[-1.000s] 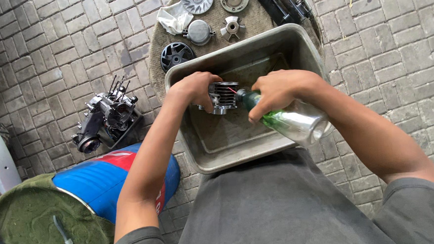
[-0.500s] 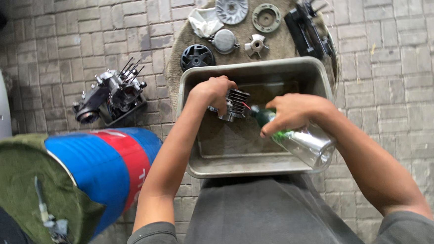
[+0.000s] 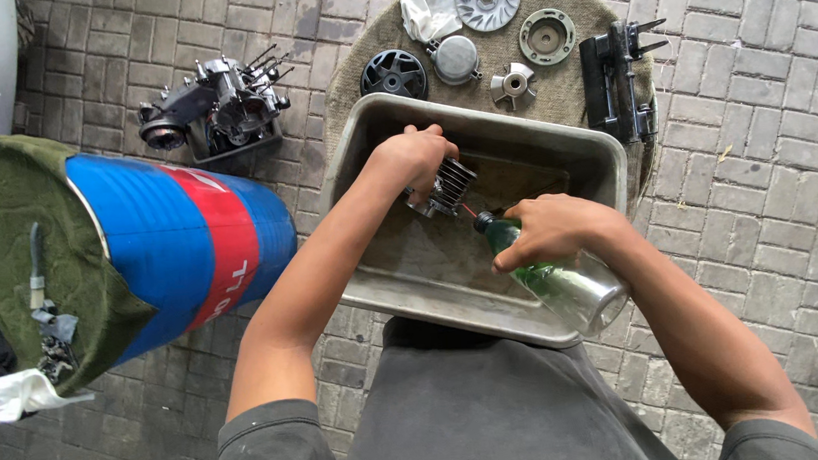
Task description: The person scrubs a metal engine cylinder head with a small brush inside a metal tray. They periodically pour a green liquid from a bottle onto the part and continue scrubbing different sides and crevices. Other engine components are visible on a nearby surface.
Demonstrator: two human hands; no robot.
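One blue and red drum (image 3: 186, 246) lies on its side on the brick floor (image 3: 762, 193) at the left, topped with green cloth. Beside it, a grey metal tray (image 3: 402, 277) sits before the person. The right hand (image 3: 554, 232) has its grip closed around a green bottle (image 3: 561, 287), tilted with its neck toward a finned metal part (image 3: 449, 186). The left hand (image 3: 414, 157) grips that part inside the tray. Smaller round engine pieces (image 3: 456, 59) lie on a mat beyond.
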